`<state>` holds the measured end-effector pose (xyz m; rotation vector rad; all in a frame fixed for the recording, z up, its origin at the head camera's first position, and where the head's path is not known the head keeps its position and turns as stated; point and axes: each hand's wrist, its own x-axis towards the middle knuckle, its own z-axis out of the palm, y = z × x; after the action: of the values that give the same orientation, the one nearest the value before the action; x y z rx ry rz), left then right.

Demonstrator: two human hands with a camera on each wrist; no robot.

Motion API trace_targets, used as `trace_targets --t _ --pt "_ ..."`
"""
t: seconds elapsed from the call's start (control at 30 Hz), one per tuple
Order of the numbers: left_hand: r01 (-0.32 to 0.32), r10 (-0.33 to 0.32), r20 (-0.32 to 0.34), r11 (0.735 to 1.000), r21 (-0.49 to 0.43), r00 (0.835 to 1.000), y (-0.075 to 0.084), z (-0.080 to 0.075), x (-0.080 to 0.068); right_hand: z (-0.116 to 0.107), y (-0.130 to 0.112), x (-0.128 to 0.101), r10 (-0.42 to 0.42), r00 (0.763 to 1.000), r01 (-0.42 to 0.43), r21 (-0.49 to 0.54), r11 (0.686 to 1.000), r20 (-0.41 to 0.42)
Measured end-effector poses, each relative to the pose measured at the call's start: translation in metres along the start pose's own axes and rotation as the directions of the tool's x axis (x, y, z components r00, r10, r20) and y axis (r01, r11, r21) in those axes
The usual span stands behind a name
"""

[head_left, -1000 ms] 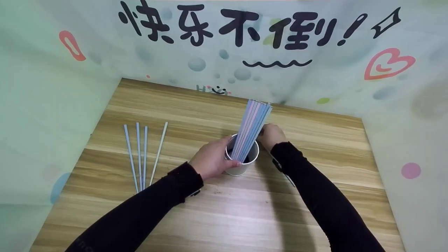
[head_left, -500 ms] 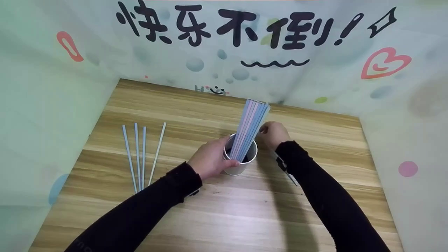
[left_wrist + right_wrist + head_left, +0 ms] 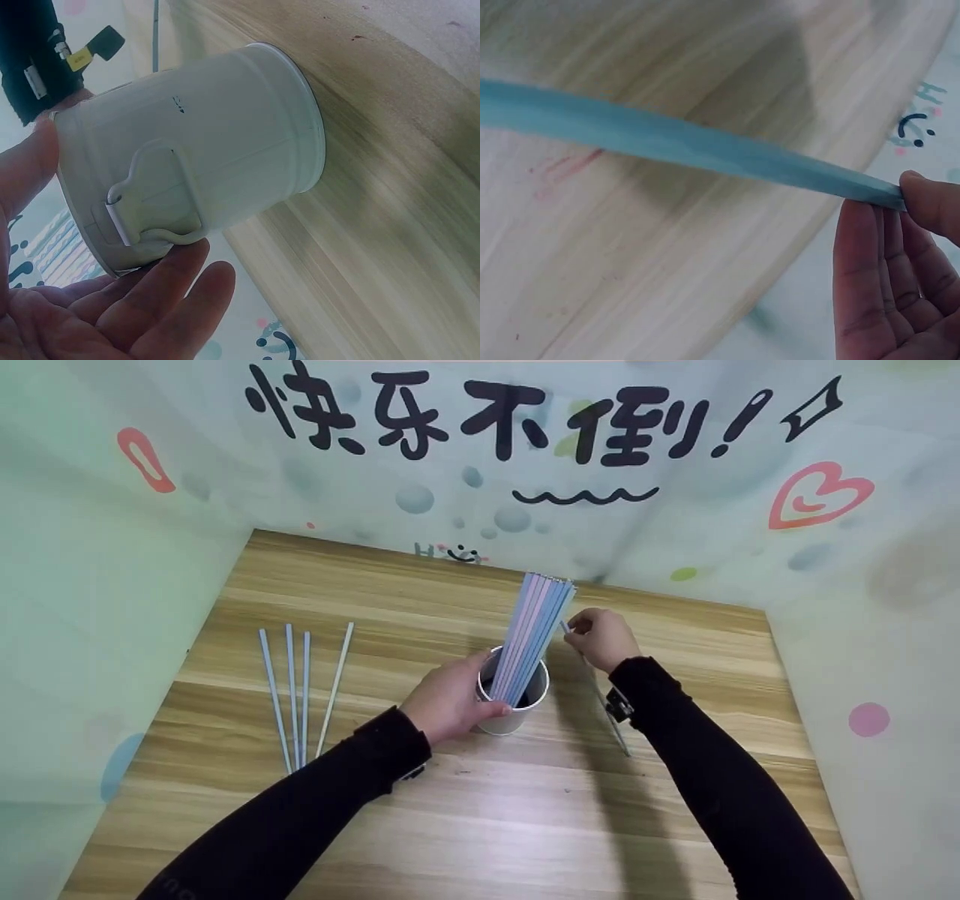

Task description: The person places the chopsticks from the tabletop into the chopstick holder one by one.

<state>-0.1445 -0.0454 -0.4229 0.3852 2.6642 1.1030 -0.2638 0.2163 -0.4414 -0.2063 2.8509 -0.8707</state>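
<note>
Stick point(image 3: 727, 154): right of centre in the head view, its upper end pinched by the right hand point(image 3: 604, 639); I'd expect it light, stiff, smooth; hold near one end.
Cup point(image 3: 247, 127): near centre, left hand point(image 3: 450, 697) gripping near its rim; I judge it rigid; hold the wall.

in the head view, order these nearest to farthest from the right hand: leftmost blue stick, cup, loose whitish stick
1. Cup, left of the right hand
2. Loose whitish stick, farther left
3. Leftmost blue stick, at the loose group's left end
</note>
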Motion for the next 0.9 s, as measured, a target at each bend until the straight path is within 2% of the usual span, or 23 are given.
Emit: trace_targets --t 0.33,0.67,0.9 --pt "-0.007 0.007 -0.005 1.000 0.001 1.000 0.000 0.000 -0.001 -0.024 -0.001 -0.006 0.026 0.999 -0.023 0.107 0.994 -0.024" --pt "0.000 0.000 -0.006 1.000 0.001 1.000 0.000 -0.001 -0.001 -0.053 -0.002 -0.013 0.053 0.995 -0.034 0.208 0.978 -0.086" --pt "0.001 -0.001 -0.004 1.000 -0.007 1.000 0.001 -0.001 -0.001 -0.070 -0.010 -0.018 0.074 0.989 -0.031 0.315 0.949 -0.127"
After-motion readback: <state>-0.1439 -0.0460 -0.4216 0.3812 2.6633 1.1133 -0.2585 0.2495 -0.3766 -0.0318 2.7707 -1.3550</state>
